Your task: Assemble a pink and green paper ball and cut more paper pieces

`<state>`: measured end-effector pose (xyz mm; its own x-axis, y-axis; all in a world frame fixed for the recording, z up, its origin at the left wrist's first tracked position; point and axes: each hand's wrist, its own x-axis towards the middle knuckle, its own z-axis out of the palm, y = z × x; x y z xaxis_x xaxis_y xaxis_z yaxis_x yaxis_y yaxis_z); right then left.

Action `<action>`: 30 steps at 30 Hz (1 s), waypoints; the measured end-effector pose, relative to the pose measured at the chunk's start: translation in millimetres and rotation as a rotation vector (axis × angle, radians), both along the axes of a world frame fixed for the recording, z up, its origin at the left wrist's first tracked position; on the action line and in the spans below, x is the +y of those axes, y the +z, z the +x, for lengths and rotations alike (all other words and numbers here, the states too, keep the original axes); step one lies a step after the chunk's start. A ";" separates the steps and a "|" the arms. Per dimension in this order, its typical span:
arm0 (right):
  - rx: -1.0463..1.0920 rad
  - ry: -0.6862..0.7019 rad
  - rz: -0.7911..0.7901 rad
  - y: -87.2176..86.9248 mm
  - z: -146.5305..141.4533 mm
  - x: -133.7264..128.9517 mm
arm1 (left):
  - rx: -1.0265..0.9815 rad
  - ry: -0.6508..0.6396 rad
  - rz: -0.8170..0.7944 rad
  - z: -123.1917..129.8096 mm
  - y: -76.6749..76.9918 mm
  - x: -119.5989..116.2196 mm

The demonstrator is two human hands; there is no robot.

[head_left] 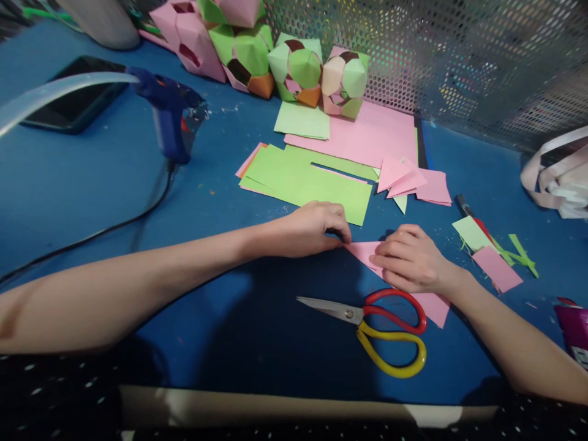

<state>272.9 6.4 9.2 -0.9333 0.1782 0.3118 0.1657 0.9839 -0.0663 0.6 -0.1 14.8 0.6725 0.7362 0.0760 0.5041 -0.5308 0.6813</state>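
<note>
A pink paper piece, folded to a point at its left end, lies on the blue table between my hands. My left hand pinches its left tip between thumb and fingers. Pressing on its right part is my right hand, fingers bent and laid across the paper, hiding much of it. Another stretch of pink paper shows below my right wrist; I cannot tell if it is the same sheet. Scissors with one red and one yellow handle lie just in front, blades closed and pointing left.
Green sheets, a pink sheet and folded pink triangles lie beyond my hands. Paper scraps are at right. A blue glue gun with its cord stands left. Folded paper balls line the perforated metal panel.
</note>
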 end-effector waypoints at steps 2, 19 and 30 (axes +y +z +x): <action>-0.013 0.004 -0.001 1.1 -0.1 0.2 | 0.008 0.000 -0.001 -0.1 -0.1 0.6; -0.063 -0.016 0.023 4.3 1.9 -4.7 | 0.039 0.061 0.015 6.5 0.9 -3.0; -0.049 -0.104 -0.011 3.5 7.7 -16.3 | -0.006 0.035 0.102 5.4 -9.5 -2.0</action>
<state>280.5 -10.0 12.7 -0.9237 0.2782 0.2633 0.2704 0.9605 -0.0661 6.0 -2.1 5.3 0.6461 0.7472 0.1556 0.5196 -0.5800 0.6274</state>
